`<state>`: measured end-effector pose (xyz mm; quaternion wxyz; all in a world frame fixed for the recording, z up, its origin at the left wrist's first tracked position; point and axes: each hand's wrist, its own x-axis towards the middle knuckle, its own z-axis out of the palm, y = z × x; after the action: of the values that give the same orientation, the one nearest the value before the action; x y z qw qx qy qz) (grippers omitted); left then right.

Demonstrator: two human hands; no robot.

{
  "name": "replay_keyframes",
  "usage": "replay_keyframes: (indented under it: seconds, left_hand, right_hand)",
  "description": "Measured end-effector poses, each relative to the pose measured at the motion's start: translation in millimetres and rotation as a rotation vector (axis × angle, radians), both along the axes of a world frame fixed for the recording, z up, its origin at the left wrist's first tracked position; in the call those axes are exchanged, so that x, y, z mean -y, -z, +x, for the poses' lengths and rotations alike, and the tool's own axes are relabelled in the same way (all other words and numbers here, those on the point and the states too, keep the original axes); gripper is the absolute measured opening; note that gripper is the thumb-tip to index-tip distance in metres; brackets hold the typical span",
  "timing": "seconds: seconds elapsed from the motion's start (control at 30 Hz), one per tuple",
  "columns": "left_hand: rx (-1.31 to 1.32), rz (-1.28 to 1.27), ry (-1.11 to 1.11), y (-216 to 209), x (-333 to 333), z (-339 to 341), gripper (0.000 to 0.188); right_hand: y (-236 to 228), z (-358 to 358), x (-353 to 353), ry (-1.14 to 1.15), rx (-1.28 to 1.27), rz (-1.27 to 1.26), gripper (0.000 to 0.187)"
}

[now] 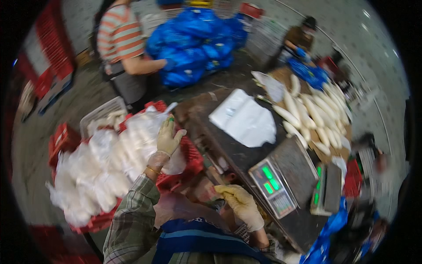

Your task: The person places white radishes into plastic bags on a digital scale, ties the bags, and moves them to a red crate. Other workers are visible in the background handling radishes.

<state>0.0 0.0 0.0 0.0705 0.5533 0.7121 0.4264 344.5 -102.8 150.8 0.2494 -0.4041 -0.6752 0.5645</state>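
"What's crowding the hands?"

"Clear plastic bags [103, 185] are filling red crates [190, 156] at the left, a white crate [83, 125] is sitting beyond, and blue bags [189, 44] are heaping up behind. The dark tabletop [233, 152] is carrying white radishes [305, 114] and flat white plastic [244, 119]."

"Any counts?"

"Two digital scales [272, 189] are glowing green. Two co-workers are showing clearly: one is wearing a striped shirt [121, 35], the other [301, 39] is working behind the radishes. Radishes and bags are overlapping too much for counting."

"And the hands?"

"The gloved left hand [168, 136] is hovering over the clear bags, fingers extending, thumb standing wide. The gloved right hand [239, 204] is curling beside the tabletop's edge; I can't tell whether its fingers are holding anything."

"What's unclear?"

"Blur is obscuring the bags' contents and the far right; the top edge is cutting off the striped-shirted worker's head."
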Motion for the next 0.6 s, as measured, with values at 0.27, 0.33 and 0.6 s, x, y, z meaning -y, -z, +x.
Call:
replay_keyframes:
  seconds: [0.27, 0.33, 0.6]
  left_hand:
    - [-0.436, -0.05, 0.191, 31.8, -226.1, 159.9, 0.032]
    - [-0.478, -0.201, 0.039, 60.8, -253.9, 157.9, 0.03]
    - [-0.663, -0.374, 0.003, 53.3, -255.1, 193.3, 0.017]
  right_hand:
    - [9.0, 174.1, 9.8, 0.481, 0.008, -0.044, 0.03]
    - [8.5, 204.5, 19.4, 0.622, -0.1, -0.131, 0.032]
    - [18.2, 293.3, 8.6, 0.785, 0.054, -0.11, 0.022]
